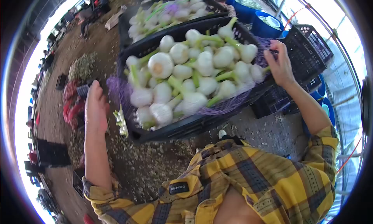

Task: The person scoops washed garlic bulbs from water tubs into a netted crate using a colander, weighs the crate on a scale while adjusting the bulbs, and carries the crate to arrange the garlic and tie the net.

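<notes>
White garlic bulbs (pixel 204 63) with green stems fill a black plastic crate (pixel 186 127) in front of me. Purple netting (pixel 229 105) lies along the crate's near edge and hangs at both ends. My right hand (pixel 280 62) is at the crate's right end, fingers bent at the netting; what they grip is too small to make out. Off the crate's left side, my left hand (pixel 96 107) is raised with its fingers extended and nothing in it.
Behind stands another black crate (pixel 124 31) of garlic. Black crates (pixel 311 45) and blue tubs (pixel 267 25) are at the right. At the left are a garlic pile (pixel 82 65), red netting (pixel 72 103) and a black crate (pixel 53 153). A person (pixel 83 18) is far off.
</notes>
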Available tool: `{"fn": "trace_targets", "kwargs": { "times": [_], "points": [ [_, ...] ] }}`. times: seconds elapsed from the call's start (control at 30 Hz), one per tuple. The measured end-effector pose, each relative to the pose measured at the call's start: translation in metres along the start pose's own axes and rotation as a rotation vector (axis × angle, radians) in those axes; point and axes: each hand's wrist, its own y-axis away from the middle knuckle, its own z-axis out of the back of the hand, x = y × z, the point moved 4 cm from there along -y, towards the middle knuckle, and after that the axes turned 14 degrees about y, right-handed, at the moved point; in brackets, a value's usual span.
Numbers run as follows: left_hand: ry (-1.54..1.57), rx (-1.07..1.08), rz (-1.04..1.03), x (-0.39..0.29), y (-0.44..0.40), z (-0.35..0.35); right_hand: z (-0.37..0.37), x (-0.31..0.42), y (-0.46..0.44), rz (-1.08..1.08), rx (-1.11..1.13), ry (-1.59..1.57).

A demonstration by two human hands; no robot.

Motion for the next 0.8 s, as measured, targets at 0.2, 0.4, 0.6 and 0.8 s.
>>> {"fn": "trace_targets", "kwargs": {
  "times": [0.2,0.4,0.6,0.8],
  "points": [
    [-0.129,0.198,0.050,0.019,-0.010,-0.043,0.007,-0.025,-0.010,-0.276,0.072,-0.432],
    [-0.481,-0.111,-0.097,0.009,0.019,-0.060,-0.048,-0.080,-0.073,-0.729,0.395,-0.622],
    [-0.542,-0.171,-0.048,0.020,-0.004,-0.051,-0.161,-0.078,-0.086,-0.780,1.097,-0.981],
    [-1.112,-0.285,-0.228,0.018,-0.001,-0.053,-0.184,-0.091,-0.089,-0.912,0.982,-1.148]
  ]
}}
